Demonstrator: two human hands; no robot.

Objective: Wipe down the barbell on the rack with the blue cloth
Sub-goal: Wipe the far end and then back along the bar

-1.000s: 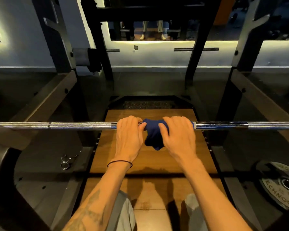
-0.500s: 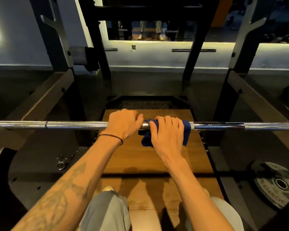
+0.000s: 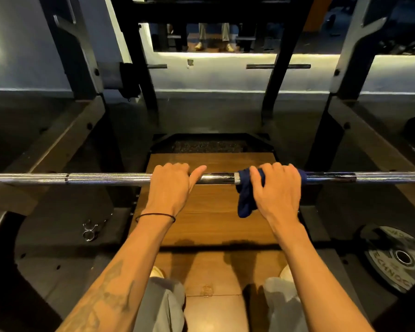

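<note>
A chrome barbell runs level across the view from edge to edge on the black rack. My left hand grips the bar left of centre, its fingers curled over the top and the thumb lying along the bar. To its right, my right hand holds the blue cloth wrapped around the bar. One end of the cloth hangs down below the bar beside my thumb. A bare smooth stretch of bar shows between the two hands.
Below the bar lies a wooden platform. A spring collar clip lies on the dark floor at the left. A black weight plate lies flat at the lower right. Rack uprights stand on both sides. A person's legs show far behind.
My right hand has slid the cloth to the right along the bar, away from my left hand, uncovering the smooth centre section. My left hand has stayed gripping the bar.
</note>
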